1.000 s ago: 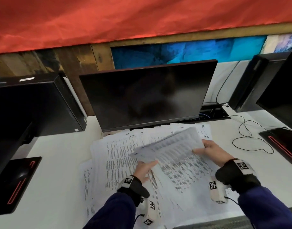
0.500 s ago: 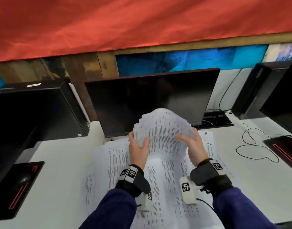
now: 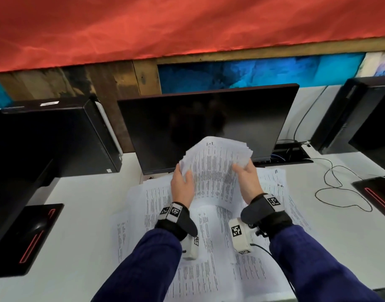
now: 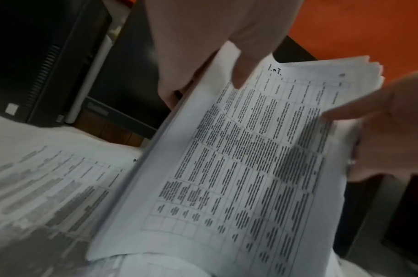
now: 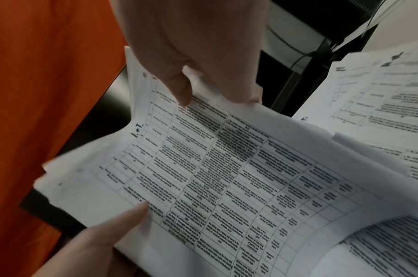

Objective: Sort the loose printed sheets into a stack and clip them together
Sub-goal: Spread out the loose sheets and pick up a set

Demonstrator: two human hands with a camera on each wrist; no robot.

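Observation:
A bundle of printed sheets (image 3: 213, 168) stands nearly upright in front of the monitor, its top edges fanned and uneven. My left hand (image 3: 182, 184) grips its left edge, thumb on the front page. My right hand (image 3: 248, 179) grips the right edge the same way. The front page carries a table of text and a handwritten mark at the top (image 4: 274, 72). In the wrist views the bundle (image 4: 238, 168) (image 5: 215, 178) is pinched between thumb and fingers on each side. More loose printed sheets (image 3: 156, 205) lie spread on the white desk (image 3: 78, 214) under both arms. No clip shows.
A dark monitor (image 3: 204, 127) stands right behind the bundle. Black computer towers sit at left (image 3: 52, 136) and right (image 3: 350, 114). A black mouse pad with a mouse (image 3: 32, 234) lies at left, another pad (image 3: 376, 192) at right. A thin cable (image 3: 330, 188) loops across the right desk.
Both hands lifted a bundle from flat on the desk to upright before the monitor, moving in to grip its two side edges. In the last half second it barely moved.

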